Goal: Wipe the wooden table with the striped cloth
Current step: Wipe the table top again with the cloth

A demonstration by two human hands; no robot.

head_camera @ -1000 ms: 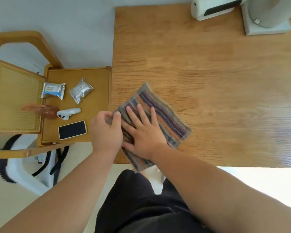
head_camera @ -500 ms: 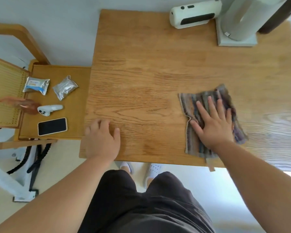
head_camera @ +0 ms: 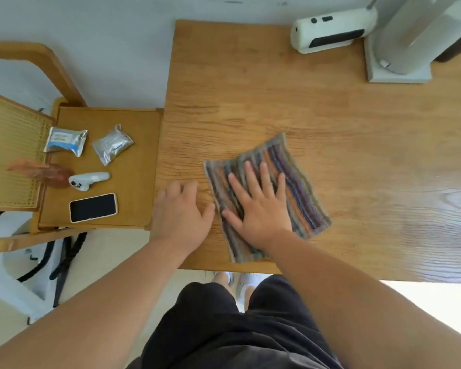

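Once rightward, striped cloth (head_camera: 304,198) leftward.

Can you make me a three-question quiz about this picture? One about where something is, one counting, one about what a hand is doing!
1. Where is the phone? A) on the small side table B) on the floor C) in a hand
2. How many foil packets lie near it? A) one B) two C) four
3. How is the right hand on the striped cloth? A) flat, fingers straight B) a fist C) pinching a corner
Answers: 1A, it lies on that tabletop; 2B, two lie side by side; 3A, the palm presses flat.
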